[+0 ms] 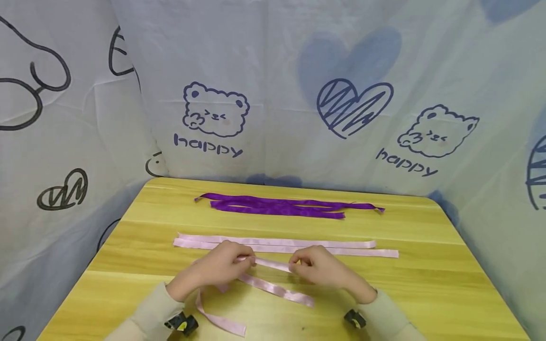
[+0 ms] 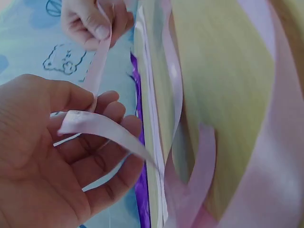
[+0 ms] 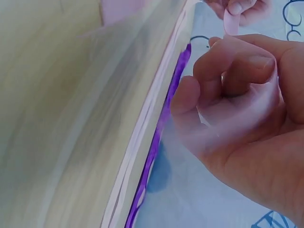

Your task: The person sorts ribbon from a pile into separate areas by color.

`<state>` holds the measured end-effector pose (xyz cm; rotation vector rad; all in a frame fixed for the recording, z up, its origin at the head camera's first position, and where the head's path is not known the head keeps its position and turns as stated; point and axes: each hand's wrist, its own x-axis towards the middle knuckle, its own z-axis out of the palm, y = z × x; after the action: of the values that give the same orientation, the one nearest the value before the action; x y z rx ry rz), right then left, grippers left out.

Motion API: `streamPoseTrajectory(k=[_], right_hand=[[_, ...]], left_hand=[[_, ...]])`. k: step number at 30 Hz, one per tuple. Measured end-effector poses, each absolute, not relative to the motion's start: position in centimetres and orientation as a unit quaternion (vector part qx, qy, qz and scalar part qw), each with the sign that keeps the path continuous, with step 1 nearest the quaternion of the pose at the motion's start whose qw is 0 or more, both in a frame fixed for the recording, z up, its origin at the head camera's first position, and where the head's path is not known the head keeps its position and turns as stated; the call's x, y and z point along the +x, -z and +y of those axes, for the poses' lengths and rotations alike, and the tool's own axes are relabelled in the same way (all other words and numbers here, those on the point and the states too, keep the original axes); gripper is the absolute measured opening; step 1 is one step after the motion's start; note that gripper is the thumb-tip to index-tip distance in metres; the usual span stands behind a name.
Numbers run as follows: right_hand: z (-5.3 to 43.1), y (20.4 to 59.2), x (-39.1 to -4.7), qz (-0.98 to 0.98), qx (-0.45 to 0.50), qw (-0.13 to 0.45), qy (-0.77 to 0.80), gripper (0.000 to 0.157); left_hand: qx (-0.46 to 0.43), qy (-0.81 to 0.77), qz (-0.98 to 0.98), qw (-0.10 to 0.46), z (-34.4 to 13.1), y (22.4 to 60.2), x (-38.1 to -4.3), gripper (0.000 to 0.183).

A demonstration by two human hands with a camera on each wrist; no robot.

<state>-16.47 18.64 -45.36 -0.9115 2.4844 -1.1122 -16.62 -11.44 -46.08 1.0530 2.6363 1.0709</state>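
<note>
A pale pink ribbon point(image 1: 271, 264) is stretched between both hands above the table. My left hand point(image 1: 222, 265) pinches it between thumb and forefinger. In the left wrist view, its other fingers are loosely bent and the ribbon point(image 2: 104, 128) trails over them. My right hand point(image 1: 323, 268) grips the other part of this ribbon, fingers curled in. Below the hands, more pink ribbon lies in loose lengths, one strip point(image 1: 277, 288) slanting right and a twisted tail point(image 1: 222, 323) nearer the front.
Just beyond the hands, two pink ribbons point(image 1: 367, 252) lie straight, side by side. Several purple ribbons point(image 1: 277, 208) are spread lengthwise farther back on the wooden table point(image 1: 426, 293). A printed white cloth point(image 1: 281, 57) hangs behind the table and at its sides.
</note>
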Motion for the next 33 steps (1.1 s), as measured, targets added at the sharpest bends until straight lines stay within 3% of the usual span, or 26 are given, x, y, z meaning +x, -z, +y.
streamPoseTrajectory(k=[12, 19, 26, 29, 33], right_hand=[[20.3, 43.6, -16.6, 0.862, -0.27, 0.161, 0.397, 0.022], [20.6, 43.5, -16.8, 0.866, -0.275, 0.139, 0.394, 0.017], [20.9, 43.4, -16.7, 0.861, -0.293, 0.163, 0.382, 0.007], [20.6, 43.5, -16.8, 0.854, -0.311, 0.181, 0.376, 0.01], [19.4, 43.6, -16.9, 0.859, -0.319, 0.154, 0.369, 0.019]], left_hand=[[0.247, -0.419, 0.873, 0.041, -12.9, 45.3, -17.2, 0.027], [0.241, -0.461, 0.85, 0.087, -13.3, 45.1, -17.4, 0.039], [0.242, -0.484, 0.836, 0.088, -13.4, 44.7, -17.6, 0.026], [0.257, -0.49, 0.828, 0.094, -13.0, 44.6, -17.7, 0.024], [0.281, -0.493, 0.816, 0.108, -11.9, 44.5, -17.7, 0.03]])
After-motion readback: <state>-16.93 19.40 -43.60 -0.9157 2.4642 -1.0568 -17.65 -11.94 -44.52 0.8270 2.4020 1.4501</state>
